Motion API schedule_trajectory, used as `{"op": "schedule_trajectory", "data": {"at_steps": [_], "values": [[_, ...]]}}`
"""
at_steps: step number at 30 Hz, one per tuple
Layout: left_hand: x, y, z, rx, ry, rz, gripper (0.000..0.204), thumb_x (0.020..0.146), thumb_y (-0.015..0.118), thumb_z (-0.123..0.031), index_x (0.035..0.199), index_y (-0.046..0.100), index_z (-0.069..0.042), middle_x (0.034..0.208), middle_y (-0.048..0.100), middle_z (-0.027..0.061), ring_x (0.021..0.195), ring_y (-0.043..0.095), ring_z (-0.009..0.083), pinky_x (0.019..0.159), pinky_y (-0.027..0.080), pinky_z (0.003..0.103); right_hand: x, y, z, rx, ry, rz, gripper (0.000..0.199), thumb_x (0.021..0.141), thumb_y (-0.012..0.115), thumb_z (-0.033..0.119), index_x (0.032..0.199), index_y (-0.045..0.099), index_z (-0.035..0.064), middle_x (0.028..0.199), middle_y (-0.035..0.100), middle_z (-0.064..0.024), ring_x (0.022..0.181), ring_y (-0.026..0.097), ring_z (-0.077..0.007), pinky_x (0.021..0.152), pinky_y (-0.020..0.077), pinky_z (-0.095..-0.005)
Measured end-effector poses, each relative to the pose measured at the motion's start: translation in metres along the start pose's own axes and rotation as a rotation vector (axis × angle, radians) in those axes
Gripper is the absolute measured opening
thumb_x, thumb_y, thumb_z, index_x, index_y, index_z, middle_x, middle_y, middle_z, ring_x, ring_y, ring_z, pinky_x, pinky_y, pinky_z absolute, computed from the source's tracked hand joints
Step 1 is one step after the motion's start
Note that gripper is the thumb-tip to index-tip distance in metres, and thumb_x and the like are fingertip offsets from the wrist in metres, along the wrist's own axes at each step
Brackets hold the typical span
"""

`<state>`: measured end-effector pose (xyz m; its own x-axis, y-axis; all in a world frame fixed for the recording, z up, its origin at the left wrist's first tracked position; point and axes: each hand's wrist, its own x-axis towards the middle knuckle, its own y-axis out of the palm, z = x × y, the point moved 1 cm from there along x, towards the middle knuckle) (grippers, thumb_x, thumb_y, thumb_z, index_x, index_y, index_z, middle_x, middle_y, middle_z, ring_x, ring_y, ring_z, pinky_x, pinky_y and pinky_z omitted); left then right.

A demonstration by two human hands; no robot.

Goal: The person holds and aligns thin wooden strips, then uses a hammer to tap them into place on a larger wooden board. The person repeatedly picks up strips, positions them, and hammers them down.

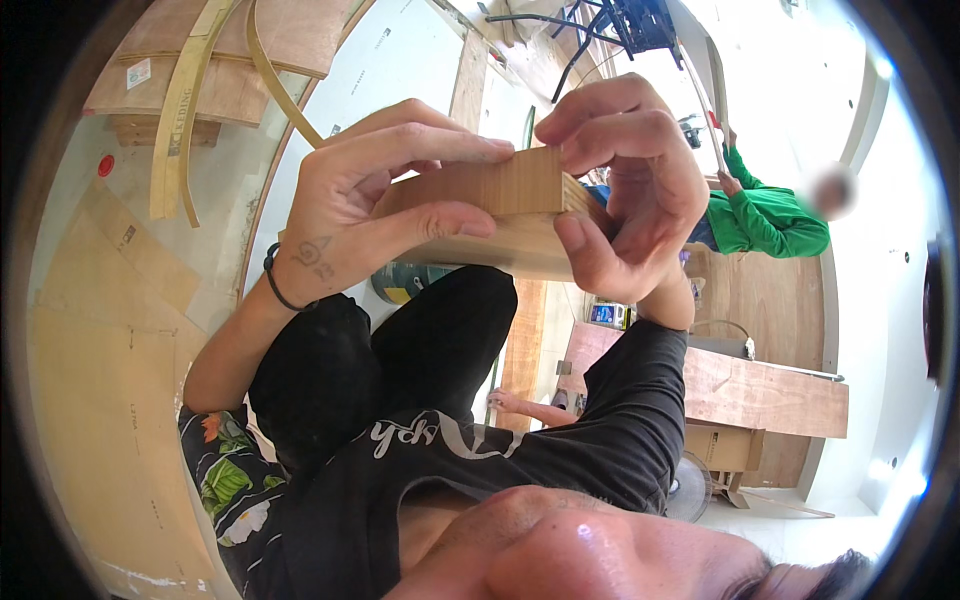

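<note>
A wooden board (470, 190) with a smooth wood-grain surface is raised in front of me, and layered plywood shows at its near-right corner. My left hand (385, 185), with a black band at the wrist, grips it from the left, fingers along the upper edge and thumb lying on the grained side. Around the right corner curl the fingers of my right hand (640, 180); its fingertips are at the top of the corner and its thumb presses lower down. The board's far end is hidden behind my left hand. My bent knees (430, 330) in black trousers are below it.
Curved thin edging strips (178, 130) and plywood sheets (290, 35) lie at the upper left, brown sheets (110, 400) down the left. A person in green (770, 225) stands at the right. A reddish plank (760, 390), a cardboard box (725, 445) and a fan (690, 490) are lower right.
</note>
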<state>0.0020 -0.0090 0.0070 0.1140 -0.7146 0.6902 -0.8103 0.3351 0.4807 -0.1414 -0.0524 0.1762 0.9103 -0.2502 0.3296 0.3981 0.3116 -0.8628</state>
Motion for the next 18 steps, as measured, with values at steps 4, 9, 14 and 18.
{"op": "schedule_trajectory", "data": {"at_steps": [4,9,14,18], "values": [[0.0015,-0.0039,-0.0004,0.043,-0.007,0.055,0.05,0.076,0.08,0.0,0.122,0.063,0.005,0.117,0.061,0.0157,0.111,0.06,0.0222,0.099,0.053,0.037,0.0008,-0.0004,-0.0035,0.007,-0.022,-0.004,0.033,0.063,0.073,0.012,0.093,0.065,-0.0002,0.098,0.064,-0.0139,0.081,0.068,-0.016,0.055,0.0561,-0.0215],[0.0025,0.002,0.0006,0.022,0.035,-0.02,0.043,0.076,0.081,0.001,0.118,0.069,-0.001,0.107,0.064,0.0074,0.101,0.063,0.0153,0.085,0.057,0.027,-0.0003,-0.0014,-0.0034,-0.002,-0.026,-0.002,0.034,0.063,0.073,0.013,0.093,0.065,0.0003,0.098,0.064,-0.0142,0.082,0.068,-0.0166,0.055,0.0567,-0.0219],[0.0023,-0.0013,-0.0017,0.063,0.012,0.058,0.051,0.075,0.08,-0.001,0.122,0.063,0.004,0.118,0.061,0.0152,0.112,0.061,0.0218,0.1,0.053,0.036,0.0002,-0.0026,-0.0039,0.001,-0.033,0.008,0.034,0.064,0.073,0.013,0.094,0.065,0.0004,0.099,0.064,-0.0143,0.083,0.068,-0.0169,0.056,0.0571,-0.0226],[0.002,-0.0003,-0.0023,0.041,-0.007,0.044,0.049,0.076,0.08,-0.002,0.121,0.064,0.005,0.117,0.061,0.0146,0.111,0.06,0.0216,0.095,0.053,0.035,0.0023,-0.0029,-0.0028,-0.017,-0.084,0.044,0.034,0.065,0.072,0.01,0.097,0.066,-0.0015,0.105,0.061,-0.0175,0.089,0.067,-0.0218,0.064,0.0578,-0.0272]]}}
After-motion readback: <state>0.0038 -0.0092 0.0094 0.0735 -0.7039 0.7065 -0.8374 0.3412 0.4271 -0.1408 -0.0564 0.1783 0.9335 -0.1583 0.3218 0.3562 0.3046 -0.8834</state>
